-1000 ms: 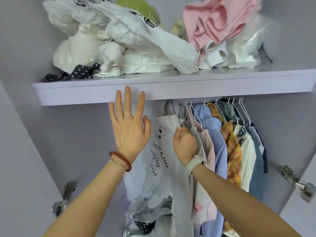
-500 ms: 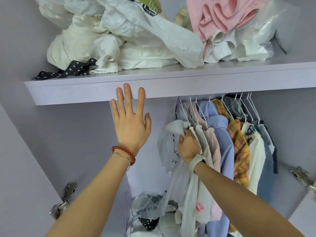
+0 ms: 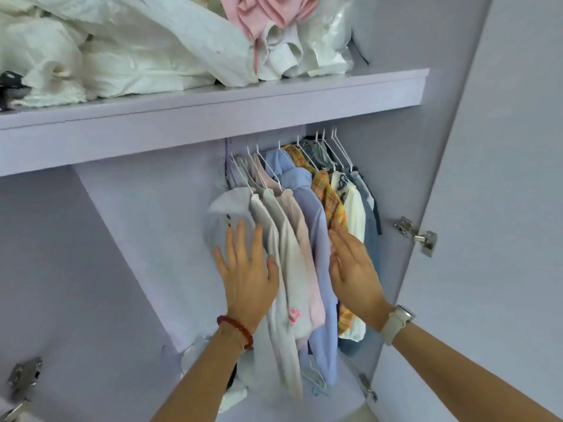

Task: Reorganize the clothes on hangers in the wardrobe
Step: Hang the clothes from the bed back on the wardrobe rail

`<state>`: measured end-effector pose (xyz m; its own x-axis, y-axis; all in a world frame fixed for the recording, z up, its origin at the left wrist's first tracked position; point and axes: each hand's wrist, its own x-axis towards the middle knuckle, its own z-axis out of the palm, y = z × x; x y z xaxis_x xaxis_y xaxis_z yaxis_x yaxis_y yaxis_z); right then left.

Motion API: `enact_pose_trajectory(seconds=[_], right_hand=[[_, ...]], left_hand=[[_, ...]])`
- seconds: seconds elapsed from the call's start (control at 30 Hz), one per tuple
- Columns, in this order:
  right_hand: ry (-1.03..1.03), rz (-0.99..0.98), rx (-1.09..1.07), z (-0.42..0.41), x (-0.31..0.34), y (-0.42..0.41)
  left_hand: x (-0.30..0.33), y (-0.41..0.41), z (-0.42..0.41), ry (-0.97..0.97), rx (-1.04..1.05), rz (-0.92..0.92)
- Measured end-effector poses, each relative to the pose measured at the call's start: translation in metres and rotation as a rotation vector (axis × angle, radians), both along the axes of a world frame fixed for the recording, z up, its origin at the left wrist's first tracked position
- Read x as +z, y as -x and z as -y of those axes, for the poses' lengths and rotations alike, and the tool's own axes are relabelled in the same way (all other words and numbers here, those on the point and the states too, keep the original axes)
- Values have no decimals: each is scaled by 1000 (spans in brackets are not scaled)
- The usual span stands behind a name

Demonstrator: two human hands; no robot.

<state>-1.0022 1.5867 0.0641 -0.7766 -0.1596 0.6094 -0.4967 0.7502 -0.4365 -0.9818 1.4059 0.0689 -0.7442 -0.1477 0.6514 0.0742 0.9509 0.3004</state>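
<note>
This is a home, most likely a bedroom, seen from in front of an open lilac wardrobe (image 3: 457, 147). Everyday shirts (image 3: 316, 239) hang close together on white wire hangers (image 3: 338, 153). The shelf (image 3: 213, 111) above carries a loose heap of white and pink laundry (image 3: 137, 50). Metal door hinges (image 3: 416, 236) are on the side panels.

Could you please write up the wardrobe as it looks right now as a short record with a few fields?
place: wardrobe, shelf above the hanging clothes
left hand: open, flat on the white shirt
right hand: open, fingers against the blue shirt and plaid shirt
hangers: white wire, bunched to the right
on shelf: white laundry, pink garment
door hinge: on the right
</note>
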Motion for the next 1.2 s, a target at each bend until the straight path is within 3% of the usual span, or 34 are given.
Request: enact_pose_trajectory(seconds=[0.13, 0.23, 0.47, 0.63, 0.8, 1.03, 1.2], right_hand=[[-33, 200, -214, -80, -59, -62], [-60, 363, -412, -143, -95, -122], [-29, 639, -931, -274, -144, -283], [149, 645, -1264, -343, -163, -377], [402, 711, -1476, -427, -191, -432], [715, 698, -1590, -552, -206, -479], [834, 671, -1661, -628, -213, -504]], left_hand=[[-69, -18, -79, 38, -299, 293], [-106, -36, -142, 172, -489, 452], [-162, -111, -302, 426, -1067, 557], [-176, -178, -424, 517, -1473, 564], [-187, -220, -548, 551, -1606, 645], [-209, -248, -713, 545, -1634, 802], [-225, -263, -794, 637, -1663, 777]])
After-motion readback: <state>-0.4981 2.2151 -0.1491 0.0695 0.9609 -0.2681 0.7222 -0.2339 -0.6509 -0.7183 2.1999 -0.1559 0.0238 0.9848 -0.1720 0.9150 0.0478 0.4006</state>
